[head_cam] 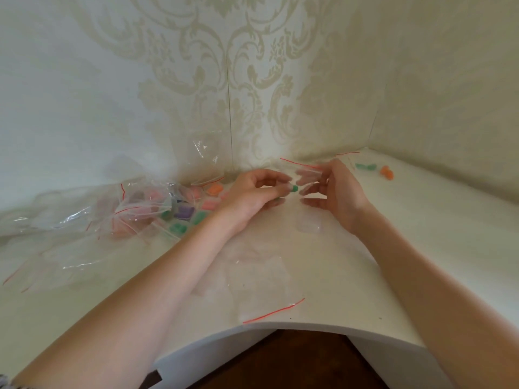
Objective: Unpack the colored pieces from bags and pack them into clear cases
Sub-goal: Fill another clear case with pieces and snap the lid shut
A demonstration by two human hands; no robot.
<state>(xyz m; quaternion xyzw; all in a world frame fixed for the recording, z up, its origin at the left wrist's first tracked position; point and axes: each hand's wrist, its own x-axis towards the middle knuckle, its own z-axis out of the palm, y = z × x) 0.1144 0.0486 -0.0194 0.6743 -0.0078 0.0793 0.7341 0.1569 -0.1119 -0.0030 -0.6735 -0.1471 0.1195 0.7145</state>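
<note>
Both bare forearms reached forward over the counter, converging toward its far corner. Left hand turned palm-down, wrist slightly raised, fingers curled, thumb and fingertips pinched on a small green piece. Right hand set just beside it, palm turned inward to face the left, fingers blurred, curled round a small clear bag. Hands near, not plainly touching.
</note>
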